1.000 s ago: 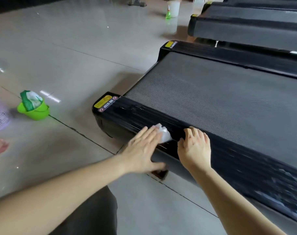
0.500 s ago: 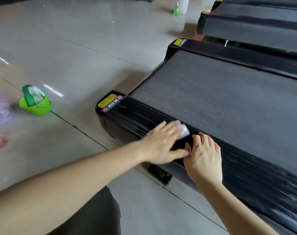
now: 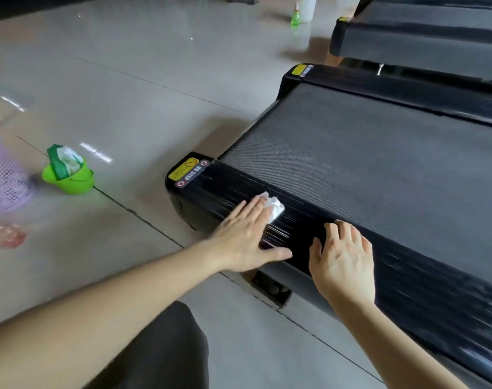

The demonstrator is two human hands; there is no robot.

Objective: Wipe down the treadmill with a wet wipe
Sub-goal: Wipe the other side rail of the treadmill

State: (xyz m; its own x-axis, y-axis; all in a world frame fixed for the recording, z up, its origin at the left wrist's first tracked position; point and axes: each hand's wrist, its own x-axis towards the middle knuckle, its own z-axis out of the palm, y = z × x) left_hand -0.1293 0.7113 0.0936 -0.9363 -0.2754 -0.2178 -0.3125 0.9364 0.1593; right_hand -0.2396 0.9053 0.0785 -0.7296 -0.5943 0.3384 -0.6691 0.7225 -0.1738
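The person is crouching beside the treadmill (image 3: 379,153) and works on its near side rail (image 3: 407,276), the glossy black strip that runs along the grey belt (image 3: 365,164). The left hand (image 3: 245,237) lies flat with straight fingers and presses a crumpled white wet wipe (image 3: 274,207) onto the rail, not far from the corner with the yellow "NO STEP" sticker (image 3: 187,171); the wipe shows out from under the fingertips. The right hand (image 3: 343,265) rests on the same rail just beside, fingers spread and relaxed, and it holds nothing; I think it only supports the body. The rail has wet-looking streaks near the hands, but with the blur I cannot tell which part is really wiped. In my judgement the task is in an early or middle stage: only this near rail is being handled, and the belt, the far rail (image 3: 407,94) and the end caps still wait, as far as I can see. On the floor (image 3: 127,80) to the left stands a green container (image 3: 70,179) with a pack of wipes (image 3: 63,161) in it, next to a purple mesh basket (image 3: 3,178), so fresh wipes are near if this one becomes dirty.
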